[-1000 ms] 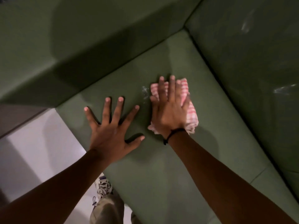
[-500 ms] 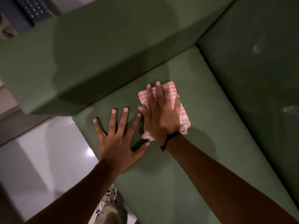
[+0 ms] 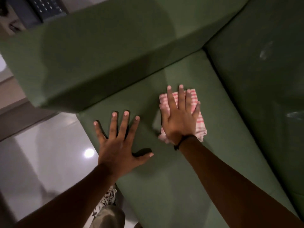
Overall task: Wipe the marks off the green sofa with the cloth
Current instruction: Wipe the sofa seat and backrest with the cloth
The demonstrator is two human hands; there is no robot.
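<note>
A folded pink-and-white striped cloth (image 3: 199, 124) lies on the green sofa seat (image 3: 222, 145). My right hand (image 3: 179, 119) presses flat on top of the cloth, fingers extended and covering most of it. To its left, my left hand (image 3: 118, 145) rests palm-down on the seat near the front corner, fingers spread, holding nothing. Pale smudges show on the sofa backrest: one mark (image 3: 264, 51) high up and another mark (image 3: 294, 115) near the right edge.
The sofa armrest (image 3: 98, 60) rises along the seat's far-left side. A glossy pale floor (image 3: 41, 153) lies left of the seat edge. My patterned shoe (image 3: 107, 199) stands by the sofa front. A dark perforated object (image 3: 44, 7) sits at the top left.
My right hand has slid the cloth rightward, away from my left hand, opening a gap between them. The white mark seen beside the cloth a second ago no longer shows. The view shifted.
</note>
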